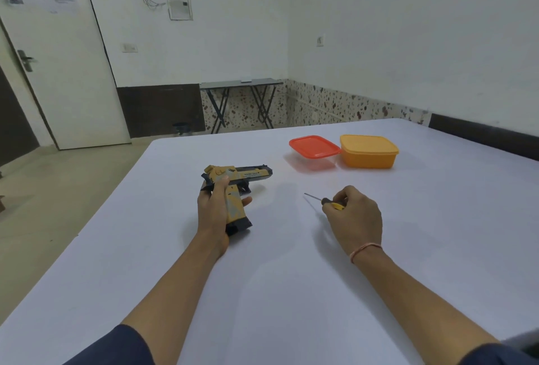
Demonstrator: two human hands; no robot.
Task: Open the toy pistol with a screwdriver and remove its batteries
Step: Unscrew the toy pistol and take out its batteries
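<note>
A yellow and dark-blue toy pistol point(237, 176) sits in the middle of the white table point(262, 291), its barrel pointing right. My left hand point(214, 216) wraps around its grip, thumb up along the back of the frame. To the right, my right hand point(354, 217) holds a small screwdriver point(325, 201) with a yellow and black handle. Its thin shaft points left toward the pistol, with a gap between tip and toy. No batteries are visible.
An orange box with its lid on point(369, 151) and a clear box with a red lid point(314, 149) stand side by side at the back right of the table. The table's left edge drops to the floor. A folding table point(240, 84) stands by the far wall.
</note>
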